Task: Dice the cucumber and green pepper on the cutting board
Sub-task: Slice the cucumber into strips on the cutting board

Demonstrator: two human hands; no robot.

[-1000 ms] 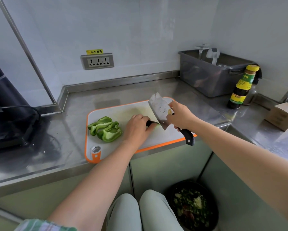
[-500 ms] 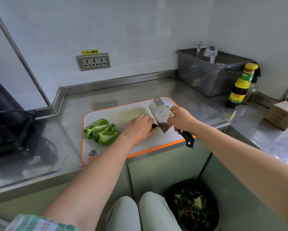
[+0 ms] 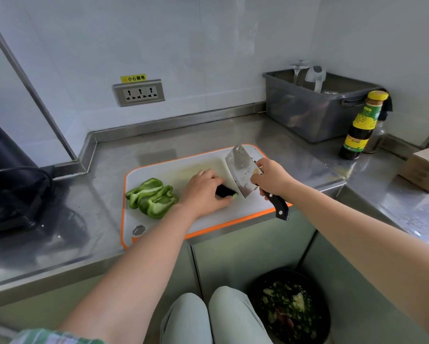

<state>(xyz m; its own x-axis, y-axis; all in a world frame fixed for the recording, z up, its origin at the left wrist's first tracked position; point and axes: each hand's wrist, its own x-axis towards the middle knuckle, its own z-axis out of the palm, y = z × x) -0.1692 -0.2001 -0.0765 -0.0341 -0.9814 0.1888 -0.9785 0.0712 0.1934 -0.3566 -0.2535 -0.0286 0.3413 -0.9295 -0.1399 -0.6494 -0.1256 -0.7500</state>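
A white cutting board with an orange rim [image 3: 208,227] lies on the steel counter. Two pieces of green pepper [image 3: 153,197] sit on its left part. My left hand [image 3: 203,192] holds a short dark cucumber piece [image 3: 225,191] down on the board; most of it is hidden under my fingers, and its pale cut end points right. My right hand [image 3: 271,178] grips the black handle of a cleaver [image 3: 242,168]. The blade stands tilted, its edge close to the cucumber's cut end.
A grey plastic tub [image 3: 315,112] stands at the back right, with a dark sauce bottle [image 3: 362,127] beside it. A cardboard box [image 3: 424,170] sits at the far right. A black appliance [image 3: 7,184] fills the left. A bin of scraps [image 3: 290,311] is on the floor.
The cleaver has come down and slightly left toward the cucumber's end. My left hand has stayed on the cucumber. The view has shifted a little.
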